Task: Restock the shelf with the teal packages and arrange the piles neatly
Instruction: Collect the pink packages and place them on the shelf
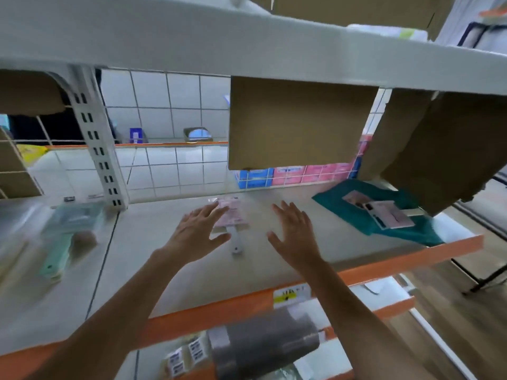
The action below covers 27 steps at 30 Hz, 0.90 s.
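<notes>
2 spread hands, left hand and right hand, above shelf.

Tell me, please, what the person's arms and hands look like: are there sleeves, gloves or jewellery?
The left hand and right hand are both bare, without gloves. No ring, watch or bracelet shows. Both forearms are uncovered as far as the frame reaches; no sleeve is visible.

Of the person, only two arms show. The left hand and the right hand are bare, as are both wrists. The left forearm and the right forearm are slim and uncovered down to the lower edge of the view. Blur softens the outlines, so finer marks cannot be told.
</notes>
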Each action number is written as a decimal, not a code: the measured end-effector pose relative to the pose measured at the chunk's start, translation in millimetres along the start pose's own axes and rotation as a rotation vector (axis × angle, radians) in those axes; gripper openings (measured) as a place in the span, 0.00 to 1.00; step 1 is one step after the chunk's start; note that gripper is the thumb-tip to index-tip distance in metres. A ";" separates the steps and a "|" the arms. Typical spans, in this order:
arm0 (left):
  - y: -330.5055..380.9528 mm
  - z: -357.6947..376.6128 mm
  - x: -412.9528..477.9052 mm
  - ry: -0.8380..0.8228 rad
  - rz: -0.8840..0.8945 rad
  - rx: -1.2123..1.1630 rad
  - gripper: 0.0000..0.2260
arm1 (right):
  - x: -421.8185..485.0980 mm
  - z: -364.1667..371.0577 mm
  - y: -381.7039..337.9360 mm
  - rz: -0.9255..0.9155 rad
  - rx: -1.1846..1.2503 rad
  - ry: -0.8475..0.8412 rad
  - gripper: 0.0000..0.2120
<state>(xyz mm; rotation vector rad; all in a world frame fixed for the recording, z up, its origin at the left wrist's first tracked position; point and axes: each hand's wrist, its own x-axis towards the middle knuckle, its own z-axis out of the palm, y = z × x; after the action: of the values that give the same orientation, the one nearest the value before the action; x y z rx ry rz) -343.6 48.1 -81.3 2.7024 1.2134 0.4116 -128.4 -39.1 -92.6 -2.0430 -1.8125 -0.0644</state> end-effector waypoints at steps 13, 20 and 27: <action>124.8 64.5 96.4 -0.033 -0.286 -0.030 0.30 | 42.1 -39.8 183.8 -0.081 0.012 -0.045 0.30; 175.0 93.0 129.0 -0.034 -0.285 -0.034 0.29 | 41.4 -57.1 264.2 0.054 -0.030 -0.011 0.25; 209.4 105.1 151.9 -0.029 -0.186 -0.032 0.28 | 38.3 -67.4 303.8 0.284 -0.053 -0.191 0.28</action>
<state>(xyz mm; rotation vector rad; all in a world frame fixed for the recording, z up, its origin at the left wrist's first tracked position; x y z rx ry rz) -66.4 20.9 -101.3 2.5313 1.4213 0.3623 184.9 -47.3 -100.9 -2.3942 -1.6205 0.1707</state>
